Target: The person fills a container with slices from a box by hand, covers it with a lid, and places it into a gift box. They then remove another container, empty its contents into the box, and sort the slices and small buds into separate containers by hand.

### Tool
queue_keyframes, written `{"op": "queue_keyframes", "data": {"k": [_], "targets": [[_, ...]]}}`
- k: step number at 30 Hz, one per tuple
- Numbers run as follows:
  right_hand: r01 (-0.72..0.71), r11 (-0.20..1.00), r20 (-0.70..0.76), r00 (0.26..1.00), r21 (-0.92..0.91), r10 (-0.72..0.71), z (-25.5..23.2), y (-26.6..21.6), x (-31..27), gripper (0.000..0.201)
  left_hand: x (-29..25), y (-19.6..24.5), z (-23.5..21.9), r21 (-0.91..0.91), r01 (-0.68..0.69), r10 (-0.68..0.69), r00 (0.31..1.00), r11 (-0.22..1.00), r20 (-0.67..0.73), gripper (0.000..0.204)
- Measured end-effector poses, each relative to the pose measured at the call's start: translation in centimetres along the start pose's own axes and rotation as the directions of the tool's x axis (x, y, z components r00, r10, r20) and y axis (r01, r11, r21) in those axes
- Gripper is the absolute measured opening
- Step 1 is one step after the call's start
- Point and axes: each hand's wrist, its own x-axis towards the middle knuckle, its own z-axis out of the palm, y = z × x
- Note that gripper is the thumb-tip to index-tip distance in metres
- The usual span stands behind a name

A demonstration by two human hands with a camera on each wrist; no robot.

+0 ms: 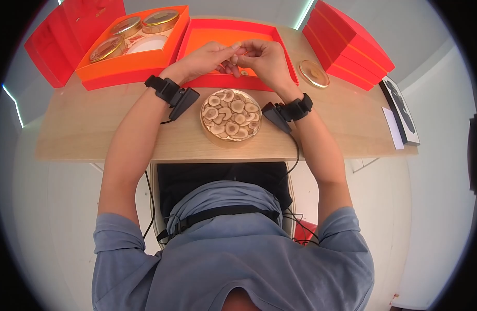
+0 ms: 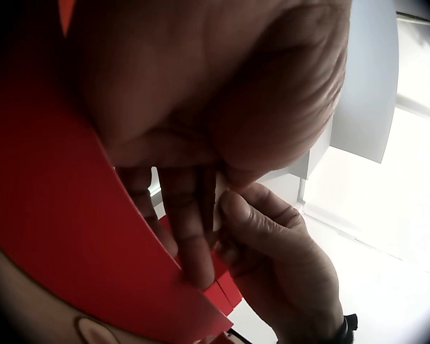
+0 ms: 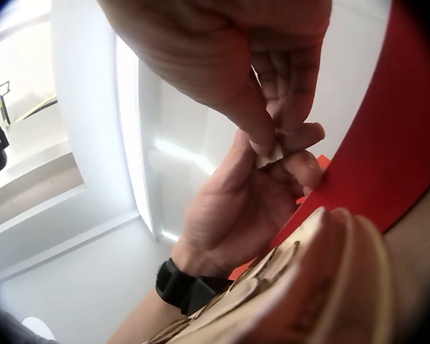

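Observation:
Both hands meet over an open red box (image 1: 197, 35) with an orange inside. Between them is a small pale dried slice (image 2: 218, 197), partly hidden by fingers. The right hand (image 1: 268, 59) pinches it between thumb and fingertips. Thumb and fingers of the left hand (image 1: 207, 59) hold its other side, as the right wrist view also shows around the slice (image 3: 270, 158). Another small slice (image 1: 244, 73) shows just below the hands, by the box's near wall. Nearer the body, between the wrists, stands a round gold tin (image 1: 218, 141) full of pale, brown-rimmed dried slices (image 1: 232, 114).
At the left, an orange-red gift box (image 1: 83, 72) holds several gold-rimmed round tins (image 1: 160, 18) and one bare white recess (image 1: 148, 44). A red lid (image 1: 57, 46) stands behind it. At the right are a round gold-rimmed lid (image 1: 314, 73), stacked red boxes (image 1: 347, 46) and a black-and-white flat box (image 1: 402, 109).

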Motion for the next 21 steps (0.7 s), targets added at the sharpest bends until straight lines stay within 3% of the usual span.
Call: {"op": "queue_keyframes", "data": {"k": [4,10,13,16,21], "targets": [[0.061,0.997,-0.114,0.992,0.040,-0.056,0.8,0.4,-0.1,0.034,0.1,-0.1,0.0,-0.012,0.006,-0.006,1.000,1.000,-0.017,0.057],[0.029,0.992,-0.068,0.997,-0.120,-0.037,0.4,-0.4,-0.3,0.041,0.1,0.1,0.3,-0.019,0.004,-0.004,0.999,1.000,-0.035,0.061],[0.026,0.999,-0.066,0.997,-0.046,-0.029,0.1,0.5,0.0,0.044,0.3,-0.4,0.4,-0.030,0.004,-0.007,0.996,1.000,-0.084,0.062],[-0.052,0.991,0.002,0.999,-0.120,0.053,-0.2,-0.1,0.0,0.048,0.6,-0.8,0.3,-0.024,0.000,-0.002,0.993,1.000,-0.117,0.062],[-0.118,0.983,-0.014,0.993,-0.139,0.117,-0.1,-0.9,-0.2,0.046,0.6,-0.7,0.4,-0.035,0.035,-0.040,0.986,0.999,-0.163,0.059]]}}
